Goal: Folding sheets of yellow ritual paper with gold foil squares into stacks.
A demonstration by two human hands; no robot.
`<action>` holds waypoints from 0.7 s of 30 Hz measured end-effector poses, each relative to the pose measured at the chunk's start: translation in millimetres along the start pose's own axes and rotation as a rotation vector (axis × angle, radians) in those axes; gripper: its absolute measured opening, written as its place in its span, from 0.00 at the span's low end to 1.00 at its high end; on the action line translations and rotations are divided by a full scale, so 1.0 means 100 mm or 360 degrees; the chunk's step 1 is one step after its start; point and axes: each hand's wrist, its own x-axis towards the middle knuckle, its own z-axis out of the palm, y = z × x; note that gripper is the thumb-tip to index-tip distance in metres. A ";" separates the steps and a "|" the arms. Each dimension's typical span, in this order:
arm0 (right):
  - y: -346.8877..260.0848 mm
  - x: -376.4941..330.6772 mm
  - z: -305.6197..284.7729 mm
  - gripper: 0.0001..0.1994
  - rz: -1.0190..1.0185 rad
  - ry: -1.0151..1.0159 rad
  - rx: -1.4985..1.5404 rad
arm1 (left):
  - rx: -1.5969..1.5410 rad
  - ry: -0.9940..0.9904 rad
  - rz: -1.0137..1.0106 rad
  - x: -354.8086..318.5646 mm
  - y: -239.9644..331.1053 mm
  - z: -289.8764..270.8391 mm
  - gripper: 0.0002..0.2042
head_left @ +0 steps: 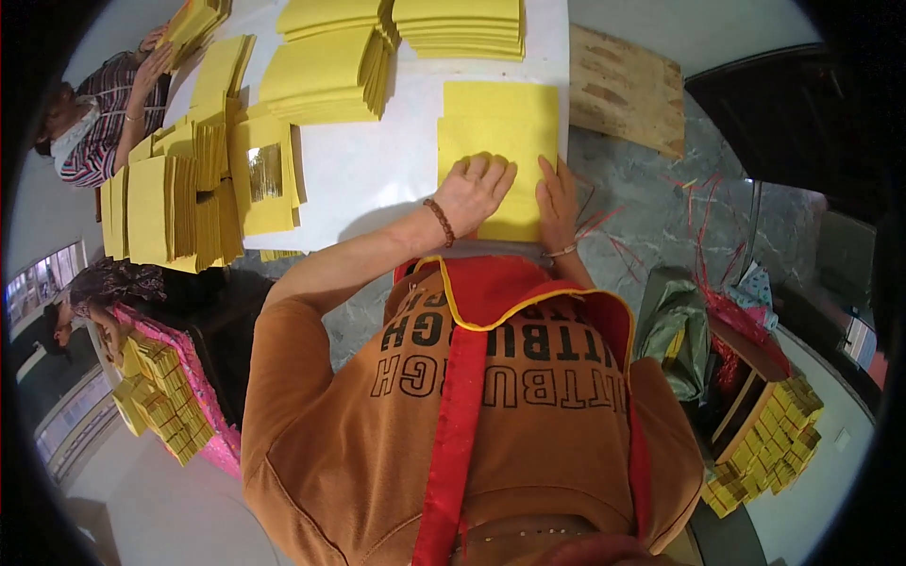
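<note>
A yellow paper sheet [497, 141], with a crosswise fold or overlapping edge near its far end, lies on the white-covered table in front of me. My left hand [478, 195] is on its near half, fingers bent close together and pressed against the paper. What lies under those fingertips is hidden. Along the sheet's right edge, my right hand [559, 200] rests with its fingers stretched out. Left of the sheet, a thick stack of folded yellow papers [321, 80] lies fanned, and another yellow stack [460, 28] is behind the sheet.
More yellow bundles [160, 208] crowd the table's left side, near a person in a striped top [109, 113]. Another person [90, 292] is lower left, beside piled bundles. A wooden board [628, 90] adjoins the table's right edge. A green bag [673, 330] and yellow bundles [769, 448] are at right.
</note>
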 end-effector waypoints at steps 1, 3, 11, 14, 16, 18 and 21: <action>0.02 -0.03 0.02 0.23 0.0064 0.0043 0.0093 | 0.0039 0.0003 0.0032 0.04 -0.03 0.03 0.22; 0.04 -0.04 0.07 0.27 0.0100 0.0101 0.0198 | 0.0028 -0.0007 0.0025 0.12 -0.16 0.04 0.21; -0.16 0.13 -0.16 0.32 0.0313 -0.0176 0.0874 | -0.0548 0.0230 -0.0182 0.61 -1.13 -0.86 0.22; -0.11 0.15 -0.13 0.29 0.0257 -0.0121 0.0831 | -0.0215 0.0634 -0.0183 0.95 -1.53 -0.76 0.23; -0.06 0.13 -0.09 0.28 0.0230 -0.0089 0.0799 | 0.0179 0.0770 -0.0346 1.11 -1.77 -0.43 0.24; -0.01 0.09 -0.04 0.26 0.0203 -0.0069 0.0770 | 0.0238 0.0603 -0.0352 1.14 -1.96 -0.11 0.24; 0.05 0.00 0.00 0.24 0.0186 -0.0035 0.0717 | 0.0266 0.0288 -0.0374 1.18 -2.06 0.10 0.23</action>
